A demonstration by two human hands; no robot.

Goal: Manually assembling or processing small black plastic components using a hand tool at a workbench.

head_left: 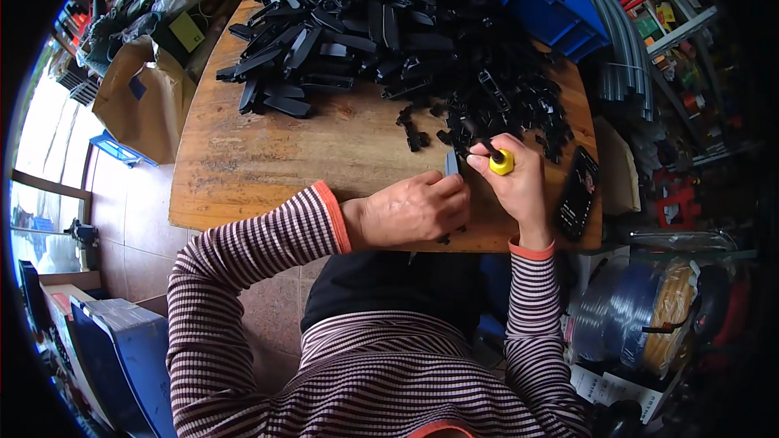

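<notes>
While the left hand (415, 209) curls nearly closed above the near edge of the wooden worktop (284, 150), a slim grey plastic part (452, 164) juts from its grip at the thumb side, toward the far edge; the fingers hide the rest. Just beside it, the right hand (519, 182) has its fingers bent around a yellow-and-black hand tool (503, 162), yellow end up; whether its tip meets the part, I cannot tell. Beyond the hands lies a small jointed black piece (415, 134). To the right, a phone (578, 193) with a lit screen lies along the right edge. A heap of black plastic parts (381, 28) spreads along the far edge, with smaller pieces toward the right edge. A blue crate (535, 0) sits at the far right corner; a brown paper bag (146, 109) stands off the left edge.
</notes>
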